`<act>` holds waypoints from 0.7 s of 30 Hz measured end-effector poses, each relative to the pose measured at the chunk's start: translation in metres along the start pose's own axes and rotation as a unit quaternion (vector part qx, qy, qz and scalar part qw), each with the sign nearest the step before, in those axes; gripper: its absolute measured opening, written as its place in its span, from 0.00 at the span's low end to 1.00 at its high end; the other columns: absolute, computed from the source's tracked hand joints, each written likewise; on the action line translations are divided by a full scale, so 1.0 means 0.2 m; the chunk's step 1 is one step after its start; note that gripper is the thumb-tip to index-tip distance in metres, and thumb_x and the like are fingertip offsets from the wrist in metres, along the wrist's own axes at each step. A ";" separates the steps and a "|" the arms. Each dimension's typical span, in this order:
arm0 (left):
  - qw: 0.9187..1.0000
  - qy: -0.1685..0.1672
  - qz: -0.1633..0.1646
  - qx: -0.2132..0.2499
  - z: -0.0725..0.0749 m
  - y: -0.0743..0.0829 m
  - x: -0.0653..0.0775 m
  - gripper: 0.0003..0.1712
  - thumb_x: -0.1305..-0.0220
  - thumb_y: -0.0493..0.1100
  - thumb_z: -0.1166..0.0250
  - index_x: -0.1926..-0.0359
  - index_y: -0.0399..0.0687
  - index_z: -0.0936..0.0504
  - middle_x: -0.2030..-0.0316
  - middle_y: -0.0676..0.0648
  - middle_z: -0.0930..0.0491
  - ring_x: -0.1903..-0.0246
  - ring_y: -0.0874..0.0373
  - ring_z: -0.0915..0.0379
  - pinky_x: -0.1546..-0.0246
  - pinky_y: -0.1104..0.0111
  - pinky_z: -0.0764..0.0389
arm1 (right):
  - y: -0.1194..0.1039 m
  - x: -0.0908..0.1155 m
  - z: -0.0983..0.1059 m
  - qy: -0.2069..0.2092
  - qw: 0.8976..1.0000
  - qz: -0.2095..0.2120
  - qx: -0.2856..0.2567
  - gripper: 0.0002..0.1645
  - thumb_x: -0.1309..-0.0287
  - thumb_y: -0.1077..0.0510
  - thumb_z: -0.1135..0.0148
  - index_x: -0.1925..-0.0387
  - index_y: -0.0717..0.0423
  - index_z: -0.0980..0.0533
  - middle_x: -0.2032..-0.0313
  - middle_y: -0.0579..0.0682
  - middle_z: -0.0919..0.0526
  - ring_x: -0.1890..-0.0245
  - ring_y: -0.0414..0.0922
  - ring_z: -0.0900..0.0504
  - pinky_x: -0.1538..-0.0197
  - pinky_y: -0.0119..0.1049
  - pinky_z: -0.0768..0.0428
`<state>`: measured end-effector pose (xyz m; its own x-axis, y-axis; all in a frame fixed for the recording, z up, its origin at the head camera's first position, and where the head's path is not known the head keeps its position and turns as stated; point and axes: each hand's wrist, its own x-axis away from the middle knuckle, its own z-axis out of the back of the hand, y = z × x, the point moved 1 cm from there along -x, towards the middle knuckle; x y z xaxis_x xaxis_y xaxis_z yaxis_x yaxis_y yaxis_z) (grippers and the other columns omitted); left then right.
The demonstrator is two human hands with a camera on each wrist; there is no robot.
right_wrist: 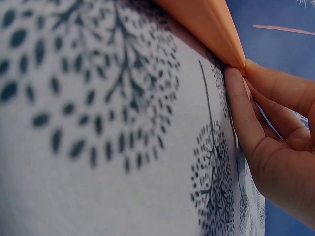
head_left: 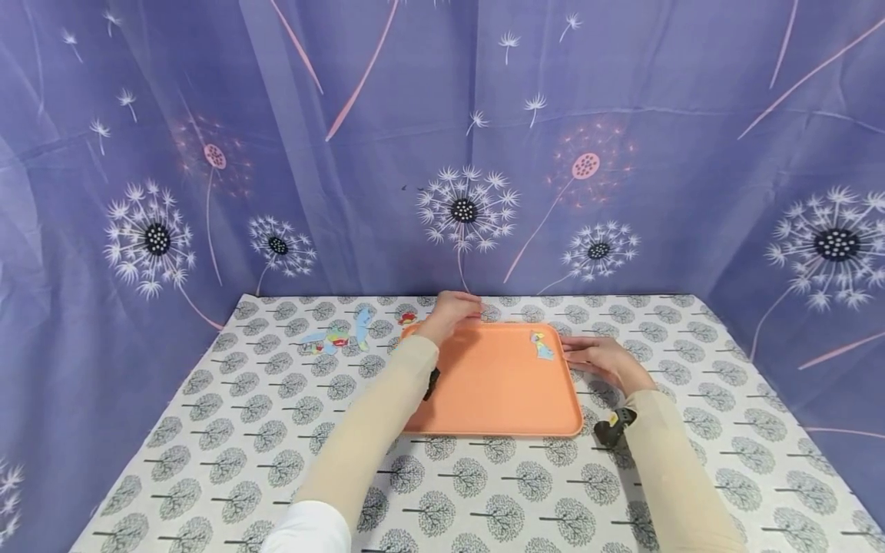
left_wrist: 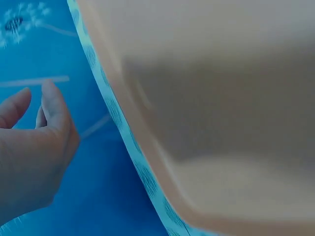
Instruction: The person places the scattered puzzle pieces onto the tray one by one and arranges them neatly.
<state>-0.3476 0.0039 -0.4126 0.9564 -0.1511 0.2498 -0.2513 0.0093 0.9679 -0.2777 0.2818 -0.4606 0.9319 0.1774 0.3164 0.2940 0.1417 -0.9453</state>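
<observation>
- Your left sleeve — nearest, crossing orange tray
- Left hand: fingers parted, near far rim
- Right hand: fingers pinch tray's right rim
- Cutout inside far-right corner

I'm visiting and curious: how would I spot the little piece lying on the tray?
On the tree-print cloth, find the orange tray. Inside its far right corner, near the person's right hand, lies a small light-blue and yellow piece. It is the only one seen in the tray; the other colourful pieces lie off to its left.
</observation>
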 end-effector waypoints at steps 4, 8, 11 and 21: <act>1.000 0.019 0.008 0.007 0.14 0.02 -0.02 0.20 0.42 0.25 0.37 0.47 0.24 0.23 0.48 0.29 0.23 0.61 0.48 0.19 0.45 0.58 0.20 | 0.00 -0.01 0.00 -0.006 1.000 0.004 0.005 0.35 0.38 0.71 0.44 0.32 0.72 0.43 0.36 0.69 0.35 0.55 0.37 0.19 0.43 0.34 0.21; 0.999 0.039 0.019 0.033 0.26 0.03 -0.04 0.21 0.41 0.24 0.38 0.46 0.25 0.24 0.47 0.28 0.25 0.65 0.52 0.20 0.43 0.59 0.21 | 0.00 -0.01 0.00 -0.008 1.000 0.007 -0.001 0.35 0.38 0.72 0.44 0.32 0.73 0.43 0.36 0.69 0.35 0.54 0.38 0.19 0.43 0.34 0.21; 0.998 0.056 0.017 0.037 0.35 0.02 -0.05 0.21 0.40 0.25 0.38 0.44 0.25 0.25 0.47 0.29 0.24 0.64 0.51 0.19 0.41 0.59 0.23 | 0.00 -0.01 0.00 -0.005 1.000 0.005 -0.005 0.35 0.39 0.72 0.43 0.32 0.72 0.43 0.37 0.69 0.33 0.55 0.39 0.18 0.43 0.34 0.21; 0.997 0.075 0.005 -0.014 0.59 -0.07 -0.06 0.22 0.35 0.29 0.41 0.40 0.27 0.28 0.43 0.29 0.27 0.44 0.39 0.28 0.41 0.58 0.23 | 0.02 0.00 0.01 -0.010 1.000 0.007 0.014 0.35 0.38 0.71 0.44 0.32 0.71 0.44 0.35 0.70 0.38 0.52 0.39 0.19 0.42 0.34 0.21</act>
<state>-0.3730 -0.1105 -0.4334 0.9661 -0.0018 0.2583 -0.2581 0.0374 0.9654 -0.2777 0.2847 -0.4637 0.9316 0.1986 0.3045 0.2741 0.1666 -0.9472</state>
